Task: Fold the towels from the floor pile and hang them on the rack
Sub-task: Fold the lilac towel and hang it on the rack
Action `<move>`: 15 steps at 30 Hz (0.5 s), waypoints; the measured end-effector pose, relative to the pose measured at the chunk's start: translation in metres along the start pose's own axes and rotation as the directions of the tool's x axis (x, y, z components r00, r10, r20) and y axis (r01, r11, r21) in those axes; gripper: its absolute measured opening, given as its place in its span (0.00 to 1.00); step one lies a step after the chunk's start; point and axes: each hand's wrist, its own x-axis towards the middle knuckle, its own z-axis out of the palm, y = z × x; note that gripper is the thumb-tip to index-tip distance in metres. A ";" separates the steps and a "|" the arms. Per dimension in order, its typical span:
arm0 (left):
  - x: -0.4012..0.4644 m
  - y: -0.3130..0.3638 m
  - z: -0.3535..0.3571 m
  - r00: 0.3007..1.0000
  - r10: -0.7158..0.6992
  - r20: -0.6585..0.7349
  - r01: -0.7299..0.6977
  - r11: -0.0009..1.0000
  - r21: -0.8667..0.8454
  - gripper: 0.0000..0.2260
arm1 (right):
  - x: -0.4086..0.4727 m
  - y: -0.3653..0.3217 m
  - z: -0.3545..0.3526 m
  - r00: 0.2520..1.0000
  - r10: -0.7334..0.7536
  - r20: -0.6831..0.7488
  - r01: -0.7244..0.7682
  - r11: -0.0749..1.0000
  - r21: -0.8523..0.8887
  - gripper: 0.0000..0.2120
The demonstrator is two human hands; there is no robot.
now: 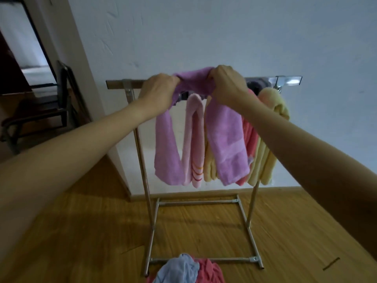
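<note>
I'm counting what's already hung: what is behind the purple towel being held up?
Behind the purple towel hang a pale pink striped towel, yellow towels and a coral towel on the rack. How many lie hidden behind it cannot be seen.

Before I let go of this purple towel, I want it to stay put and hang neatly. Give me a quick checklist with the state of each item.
1. Both hands hold it: left hand and right hand grip the purple towel at its top. Ok.
2. Draped over the rack bar: cannot tell, hands hide the contact.
3. Ends level: roughly equal lengths. Ok.
4. Not covering neighbours: right half overlaps the yellow towel behind. Not ok.
5. Free bar space: bare bar to the left. Ok.
6. Floor pile finished: towels remain. Not ok.
</note>
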 end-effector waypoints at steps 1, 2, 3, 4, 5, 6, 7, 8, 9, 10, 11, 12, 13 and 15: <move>0.004 0.001 0.007 1.000 0.005 0.001 -0.005 1.000 -0.005 0.14 | 0.000 0.000 0.007 1.000 0.012 -0.023 -0.013 1.000 -0.023 0.18; 0.006 0.003 0.014 1.000 0.011 -0.002 -0.011 1.000 -0.001 0.14 | -0.001 -0.001 0.014 0.999 0.017 -0.049 -0.018 0.999 -0.039 0.17; 0.008 0.005 0.020 1.000 0.016 -0.013 -0.015 1.000 0.007 0.14 | -0.002 -0.002 0.023 0.997 0.016 -0.076 -0.020 0.999 -0.046 0.16; 0.009 0.005 0.027 0.999 0.022 -0.029 -0.022 1.000 0.009 0.15 | -0.004 -0.003 0.031 0.994 0.011 -0.104 -0.016 0.999 -0.042 0.15; 0.009 0.006 0.034 0.999 0.030 -0.037 -0.030 1.000 0.006 0.15 | -0.006 -0.004 0.041 0.990 -0.001 -0.138 -0.004 0.999 -0.033 0.15; 0.007 0.007 0.039 0.999 0.032 -0.039 -0.032 0.999 -0.001 0.16 | -0.007 -0.005 0.052 0.984 -0.026 -0.177 0.020 0.999 -0.033 0.15; 0.005 0.007 0.043 0.999 0.028 -0.039 -0.028 1.000 -0.004 0.17 | -0.009 -0.005 0.062 0.976 -0.057 -0.212 0.049 0.998 -0.042 0.15; 0.003 0.008 0.046 0.999 0.019 -0.036 -0.019 1.000 0.002 0.17 | -0.011 -0.006 0.070 0.967 -0.085 -0.242 0.076 0.996 -0.046 0.15; 0.000 0.009 0.049 1.000 0.012 -0.024 -0.012 1.000 0.015 0.18 | -0.014 -0.006 0.077 0.957 -0.105 -0.272 0.095 0.994 -0.047 0.14; -0.005 0.011 0.050 1.000 0.009 -0.014 -0.008 0.999 0.032 0.20 | -0.017 -0.005 0.082 0.945 -0.119 -0.306 0.107 0.993 -0.054 0.13; -0.008 0.012 0.052 1.000 0.007 -0.008 -0.006 0.999 0.043 0.21 | -0.020 -0.005 0.086 0.936 -0.125 -0.327 0.109 0.992 -0.069 0.13; -0.012 0.013 0.054 1.000 0.001 -0.008 0.000 0.999 0.042 0.22 | -0.022 -0.004 0.090 0.930 -0.131 -0.344 0.110 0.991 -0.079 0.13; -0.014 0.014 0.056 1.000 -0.013 -0.008 0.013 0.999 0.029 0.23 | -0.024 -0.001 0.095 0.917 -0.146 -0.371 0.124 0.989 -0.083 0.13; -0.017 0.014 0.061 0.999 -0.036 -0.008 0.036 0.999 -0.012 0.25 | -0.029 0.005 0.106 0.936 -0.155 -0.317 0.172 0.985 0.024 0.15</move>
